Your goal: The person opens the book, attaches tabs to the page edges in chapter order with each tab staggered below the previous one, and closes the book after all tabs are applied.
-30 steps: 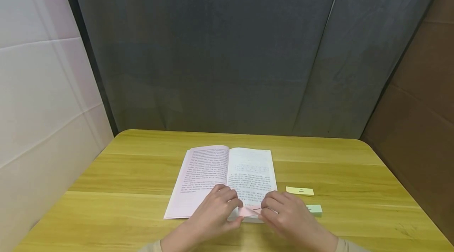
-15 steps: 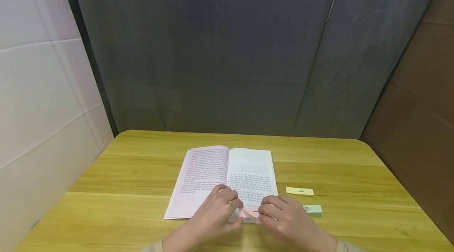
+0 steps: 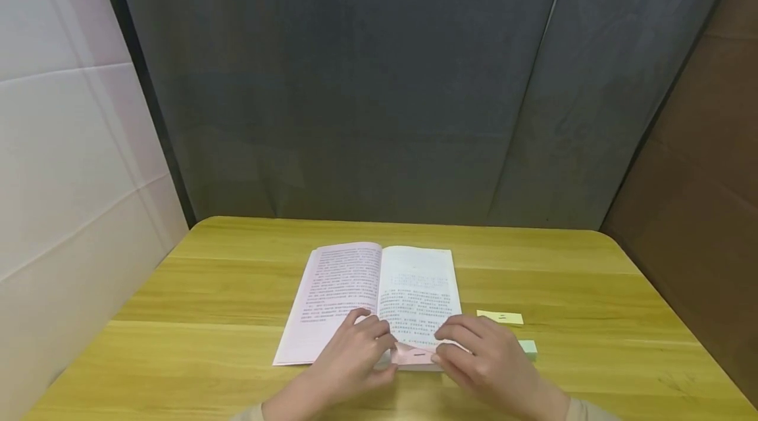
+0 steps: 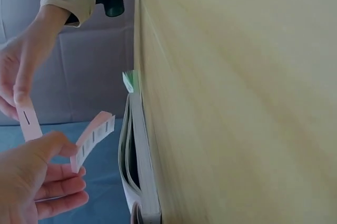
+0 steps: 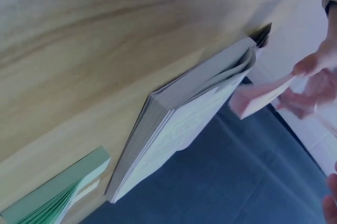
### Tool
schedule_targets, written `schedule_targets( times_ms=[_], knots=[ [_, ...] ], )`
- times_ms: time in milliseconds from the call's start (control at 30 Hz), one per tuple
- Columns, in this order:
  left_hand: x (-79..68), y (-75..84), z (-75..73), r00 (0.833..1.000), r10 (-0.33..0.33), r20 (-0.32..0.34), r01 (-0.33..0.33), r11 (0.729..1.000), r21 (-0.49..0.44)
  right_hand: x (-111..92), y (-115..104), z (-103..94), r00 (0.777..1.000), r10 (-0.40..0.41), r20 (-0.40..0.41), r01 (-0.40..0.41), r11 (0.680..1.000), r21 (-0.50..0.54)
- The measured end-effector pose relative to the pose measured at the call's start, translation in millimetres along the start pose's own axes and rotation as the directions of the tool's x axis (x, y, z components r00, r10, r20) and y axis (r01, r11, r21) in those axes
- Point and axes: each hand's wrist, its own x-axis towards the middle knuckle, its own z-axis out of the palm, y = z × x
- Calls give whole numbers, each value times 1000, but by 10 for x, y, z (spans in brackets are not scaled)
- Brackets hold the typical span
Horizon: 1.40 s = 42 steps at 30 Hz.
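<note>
My left hand [image 3: 355,352] pinches a pink sticky-note pad [image 4: 93,138] between thumb and fingers over the lower edge of an open book [image 3: 414,276]. White printed strips show on the pad's side in the left wrist view. My right hand [image 3: 491,358] pinches the end of a pink sticky note [image 4: 28,119] that bears one dark dash. From the right fingertips, this note runs toward the left hand, which hides its other end. In the right wrist view the pink pad [image 5: 258,100] sticks out from the left fingers, above the book's page side.
A yellow sticky note [image 3: 500,317] with dark strokes lies right of the book. Nearer, a green sticky-note pad [image 3: 528,348] is partly covered by my right hand; its sheets fan apart in the right wrist view. The wooden table [image 3: 207,289] stands before a dark curtain.
Both hands have shifted slightly apart, the left a little leftward and the right a little rightward. More of the pink note with its dash shows between them.
</note>
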Motion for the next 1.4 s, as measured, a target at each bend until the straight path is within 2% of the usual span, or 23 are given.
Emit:
schedule_targets(
  times_ms=[200, 367, 500, 633, 933, 1167, 1400],
  knots=[
    [-62, 11, -52, 999, 30, -20, -30, 999, -36, -63, 86, 23, 994, 111, 3, -111, 992, 56],
    [-149, 41, -101, 998, 60, -24, -61, 996, -68, -127, 179, 36, 987, 158, 15, -158, 985, 68],
    [-213, 56, -129, 996, 89, -20, -90, 993, -71, -203, 226, 50, 979, 194, 56, -197, 979, 53],
    [-267, 67, -153, 996, 84, 3, -83, 993, -83, -251, 260, 64, 975, 212, 72, -215, 976, 39],
    [-379, 40, -164, 997, 77, 8, -77, 995, -65, -289, 349, 72, 972, 231, 42, -233, 971, 48],
    [-472, -5, -183, 993, 60, 101, -54, 997, -61, -304, 406, 43, 954, 281, 103, -288, 956, 60],
    [-542, -46, -177, 975, 59, 215, -54, 998, -33, -326, 449, 36, 932, 330, 148, -342, 938, 64]
  ],
)
